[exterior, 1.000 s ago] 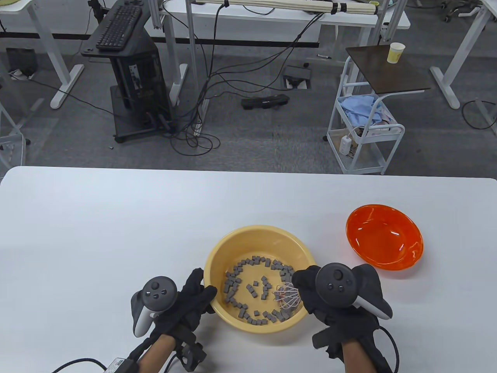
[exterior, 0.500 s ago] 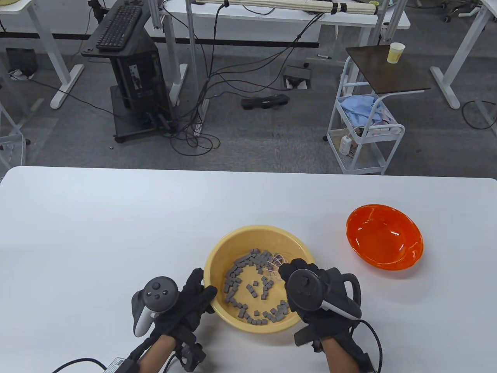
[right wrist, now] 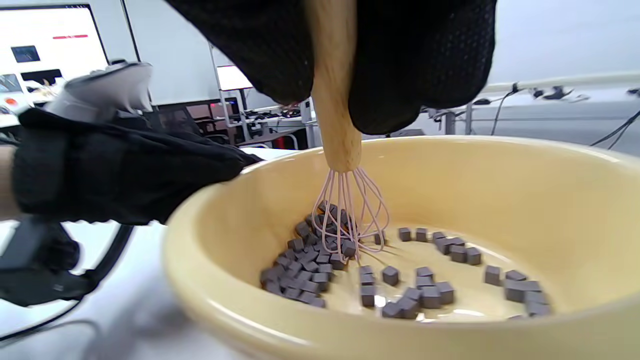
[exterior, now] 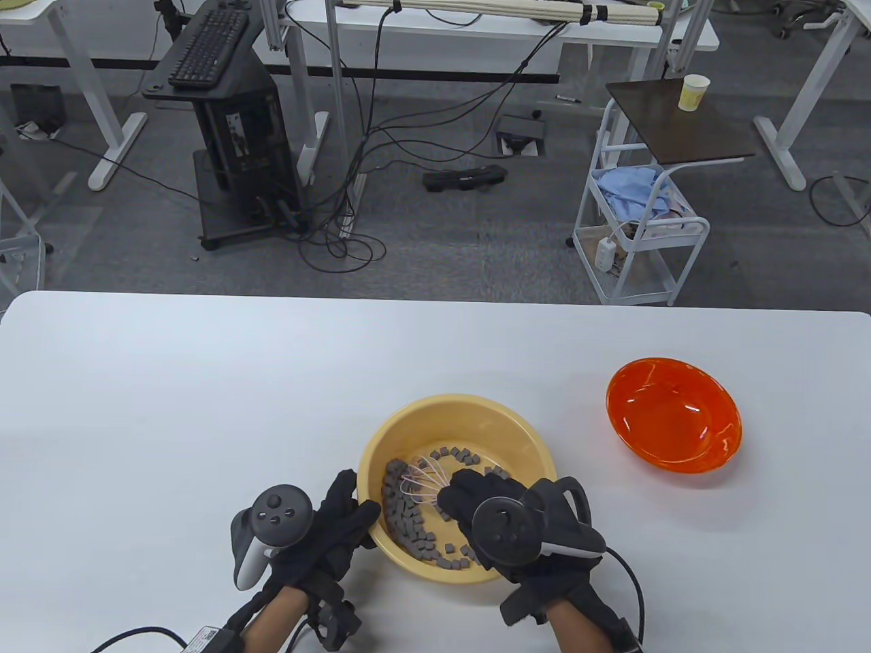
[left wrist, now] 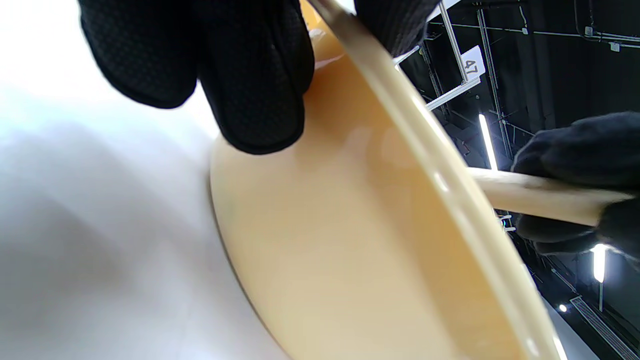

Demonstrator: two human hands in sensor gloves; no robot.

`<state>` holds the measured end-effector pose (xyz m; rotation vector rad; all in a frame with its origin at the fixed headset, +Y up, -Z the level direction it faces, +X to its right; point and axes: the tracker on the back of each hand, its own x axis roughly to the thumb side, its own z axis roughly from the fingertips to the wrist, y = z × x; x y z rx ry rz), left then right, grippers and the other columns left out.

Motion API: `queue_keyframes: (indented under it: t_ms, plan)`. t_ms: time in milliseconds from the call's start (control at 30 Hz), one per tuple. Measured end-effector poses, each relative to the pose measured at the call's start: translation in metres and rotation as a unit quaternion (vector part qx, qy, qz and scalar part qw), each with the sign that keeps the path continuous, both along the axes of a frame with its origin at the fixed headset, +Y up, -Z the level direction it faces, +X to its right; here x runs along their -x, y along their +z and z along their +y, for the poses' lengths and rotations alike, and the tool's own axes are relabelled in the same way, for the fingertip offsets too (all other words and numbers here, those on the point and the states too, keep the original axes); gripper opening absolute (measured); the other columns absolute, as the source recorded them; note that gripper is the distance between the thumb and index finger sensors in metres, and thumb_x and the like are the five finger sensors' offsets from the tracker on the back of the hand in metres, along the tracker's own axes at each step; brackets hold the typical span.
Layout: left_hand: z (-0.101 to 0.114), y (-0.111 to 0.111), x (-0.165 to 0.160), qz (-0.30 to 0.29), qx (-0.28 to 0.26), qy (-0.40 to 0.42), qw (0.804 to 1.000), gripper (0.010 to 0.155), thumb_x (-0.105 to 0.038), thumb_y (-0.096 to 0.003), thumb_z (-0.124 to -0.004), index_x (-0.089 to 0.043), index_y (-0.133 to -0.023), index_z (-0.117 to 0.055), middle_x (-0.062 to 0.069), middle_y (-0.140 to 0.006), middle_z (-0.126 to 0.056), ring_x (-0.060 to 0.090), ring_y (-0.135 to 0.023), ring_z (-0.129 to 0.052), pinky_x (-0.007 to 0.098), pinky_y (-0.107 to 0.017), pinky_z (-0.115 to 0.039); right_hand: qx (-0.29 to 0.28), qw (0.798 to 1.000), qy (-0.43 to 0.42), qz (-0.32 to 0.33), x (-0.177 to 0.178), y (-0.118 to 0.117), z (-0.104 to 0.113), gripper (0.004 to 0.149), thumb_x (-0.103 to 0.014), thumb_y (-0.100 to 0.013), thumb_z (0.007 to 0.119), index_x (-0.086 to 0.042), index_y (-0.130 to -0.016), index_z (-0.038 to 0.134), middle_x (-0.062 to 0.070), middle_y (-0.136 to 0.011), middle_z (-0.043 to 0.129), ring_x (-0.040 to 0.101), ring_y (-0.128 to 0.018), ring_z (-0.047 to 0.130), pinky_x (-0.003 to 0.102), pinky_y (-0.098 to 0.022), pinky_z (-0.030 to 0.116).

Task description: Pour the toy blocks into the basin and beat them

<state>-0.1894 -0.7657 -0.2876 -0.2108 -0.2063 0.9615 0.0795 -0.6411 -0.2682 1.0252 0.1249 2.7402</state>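
A yellow basin [exterior: 517, 435] [right wrist: 525, 190] [left wrist: 325, 240] stands on the white table near its front edge. Several small grey blocks [exterior: 408, 524] [right wrist: 310, 270] lie in it, bunched along its left and near side. My right hand [exterior: 497, 517] [right wrist: 380, 60] grips the wooden handle of a pink wire whisk [exterior: 423, 478] [right wrist: 347, 215], whose wires are down among the blocks at the basin's left. My left hand [exterior: 340, 517] [left wrist: 240, 75] [right wrist: 125, 165] holds the basin's left rim, fingers on the outer wall and thumb over the edge.
An orange bowl [exterior: 674, 415] with nothing in it sits to the right of the basin. The table's far edge [exterior: 435, 303] runs behind, with desks, cables and a white cart [exterior: 636, 224] on the floor beyond.
My right hand has swept the whisk from the basin's right side across the back to its left side, pushing the blocks into a heap on the left. The left hand has stayed on the rim.
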Motion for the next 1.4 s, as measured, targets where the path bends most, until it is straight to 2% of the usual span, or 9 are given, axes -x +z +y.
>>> queue_keyframes:
  t_ms: [200,333,500,633,800,1033,1200,1400]
  plan:
    - [0.0,0.0,0.0,0.0,0.0,0.0,1.0,0.073,-0.034,-0.0702,-0.063,0.016,-0.113,-0.032,0.027,-0.093,-0.08,0.024,-0.071,-0.103,0.055,-0.057,-0.083,0.058,0.997,-0.041,0.009,-0.012,0.002,0.014,0.039,-0.015,-0.069,0.077,-0.011,-0.107,0.07,0.027,-0.112,0.067,0.048,-0.081,0.086,0.059,-0.067,0.074]
    - [0.0,0.0,0.0,0.0,0.0,0.0,1.0,0.073,-0.034,-0.0702,-0.063,0.016,-0.113,-0.032,0.026,-0.093,-0.08,0.024,-0.07,-0.103,0.055,-0.057,-0.083,0.069,0.996,-0.053,-0.003,-0.026,0.004,0.025,0.036,-0.016,-0.068,0.078,-0.01,-0.103,0.076,0.027,-0.106,0.076,0.043,-0.066,0.094,0.055,-0.058,0.081]
    - [0.0,0.0,0.0,0.0,0.0,0.0,1.0,0.073,-0.034,-0.0702,-0.063,0.016,-0.113,-0.032,0.026,-0.093,-0.08,0.024,-0.07,-0.103,0.055,-0.057,-0.083,0.051,0.996,-0.042,-0.062,-0.046,0.003,0.034,0.033,-0.017,-0.066,0.081,-0.008,-0.097,0.084,0.027,-0.099,0.085,0.035,-0.046,0.097,0.049,-0.042,0.085]
    - [0.0,0.0,0.0,0.0,0.0,0.0,1.0,0.073,-0.035,-0.0703,-0.063,0.016,-0.113,-0.032,0.026,-0.093,-0.08,0.024,-0.07,-0.103,0.055,-0.057,-0.083,0.03,0.993,-0.028,-0.113,-0.06,0.003,0.039,0.032,-0.017,-0.065,0.081,-0.008,-0.096,0.085,0.026,-0.097,0.086,0.033,-0.041,0.095,0.048,-0.037,0.084]
    - [0.0,0.0,0.0,0.0,0.0,0.0,1.0,0.073,-0.035,-0.0703,-0.063,0.016,-0.113,-0.032,0.027,-0.093,-0.08,0.024,-0.07,-0.103,0.055,-0.057,-0.083,-0.005,0.986,0.012,-0.166,-0.062,0.002,0.037,0.032,-0.016,-0.067,0.079,-0.008,-0.098,0.081,0.026,-0.1,0.082,0.034,-0.044,0.093,0.049,-0.04,0.082]
    - [0.001,0.0,0.0,-0.002,0.001,-0.004,1.0,0.073,-0.035,-0.0703,-0.063,0.016,-0.113,-0.032,0.027,-0.093,-0.08,0.024,-0.071,-0.102,0.055,-0.057,-0.083,-0.061,0.979,0.036,-0.189,-0.049,-0.005,0.022,0.035,-0.016,-0.069,0.076,-0.009,-0.103,0.075,0.027,-0.105,0.075,0.04,-0.059,0.092,0.053,-0.051,0.079]
    - [0.003,-0.001,0.001,-0.012,0.007,-0.014,1.0,0.073,-0.034,-0.0705,-0.063,0.016,-0.113,-0.031,0.028,-0.094,-0.079,0.026,-0.072,-0.102,0.057,-0.058,-0.082,-0.04,0.985,0.019,-0.17,-0.042,-0.011,0.009,0.038,-0.016,-0.069,0.074,-0.007,-0.106,0.07,0.029,-0.108,0.069,0.046,-0.072,0.088,0.058,-0.06,0.076]
    - [0.004,-0.002,0.001,-0.015,0.008,-0.018,1.0,0.073,-0.035,-0.0707,-0.062,0.016,-0.113,-0.031,0.029,-0.095,-0.079,0.027,-0.073,-0.102,0.057,-0.058,-0.081,0.015,0.993,-0.017,-0.117,-0.029,-0.015,-0.005,0.039,-0.013,-0.069,0.074,-0.007,-0.107,0.068,0.031,-0.113,0.06,0.051,-0.083,0.081,0.061,-0.067,0.072]
